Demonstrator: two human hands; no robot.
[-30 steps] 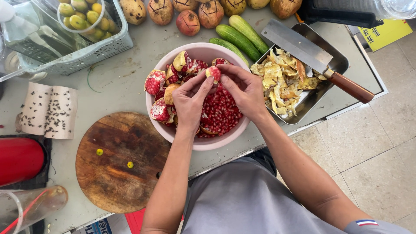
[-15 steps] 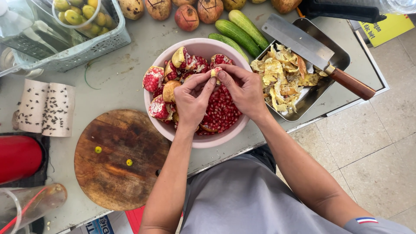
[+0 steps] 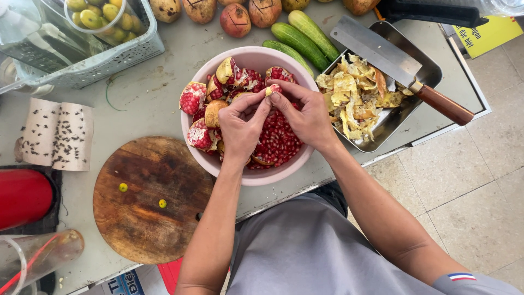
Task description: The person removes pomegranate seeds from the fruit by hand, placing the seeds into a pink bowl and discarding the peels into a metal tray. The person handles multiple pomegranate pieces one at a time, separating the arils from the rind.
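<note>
Both hands, left (image 3: 240, 128) and right (image 3: 305, 117), pinch one small pomegranate piece (image 3: 271, 90) between their fingertips over the pink bowl (image 3: 256, 176), which sits near the counter's front edge. The bowl is heaped with seeds (image 3: 281, 139) and broken chunks (image 3: 196, 98); a hard squeeze could likely burst seeds or flick them onto the counter. The cleaver (image 3: 382, 54) lies across the peel tray (image 3: 406, 112) just beside the right wrist, so a careless sweep might catch it.
</note>
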